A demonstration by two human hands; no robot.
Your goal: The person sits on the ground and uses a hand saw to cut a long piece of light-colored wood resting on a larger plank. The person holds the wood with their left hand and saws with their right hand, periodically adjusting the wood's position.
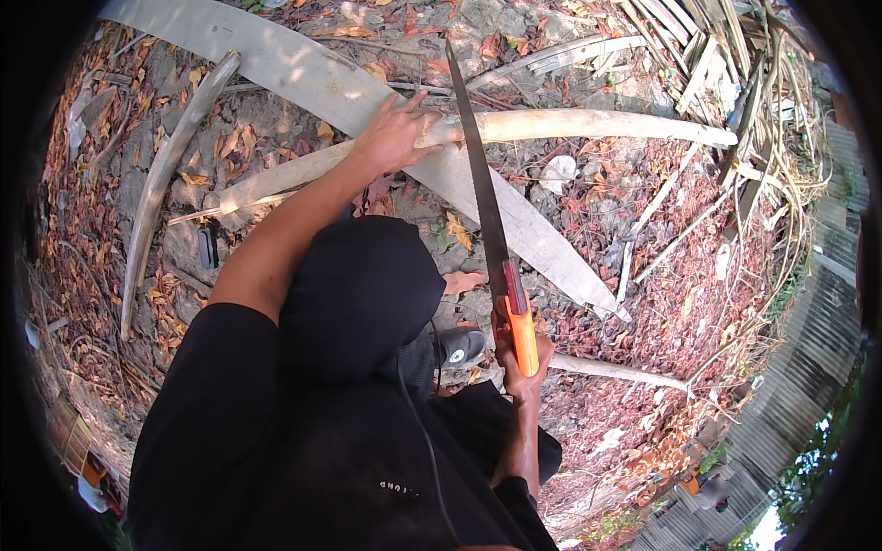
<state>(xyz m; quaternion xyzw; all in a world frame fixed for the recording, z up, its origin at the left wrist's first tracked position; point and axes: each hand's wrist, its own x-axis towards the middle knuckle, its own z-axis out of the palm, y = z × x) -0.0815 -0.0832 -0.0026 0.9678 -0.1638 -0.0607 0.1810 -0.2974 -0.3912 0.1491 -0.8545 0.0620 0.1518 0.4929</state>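
My right hand (524, 358) is closed round the orange handle of a hand saw (487, 193). The long dark blade points away from me, its toothed edge on the left, and crosses over a pale wooden pole (588, 125). Whether the teeth touch the wood I cannot tell. My left hand (397, 134) presses on the same pole just left of the blade, its fingers reaching over the far side. Under the pole runs a long grey plank (542, 234), slanting from far left to near right.
A grey branch (170, 179) lies at the left. A thinner stick (625, 371) is right of my saw hand. Split wood strips (707, 55) are heaped at the far right, near corrugated sheets (799, 367). Dry leaves cover the soil. My shoe (459, 347) shows below the plank.
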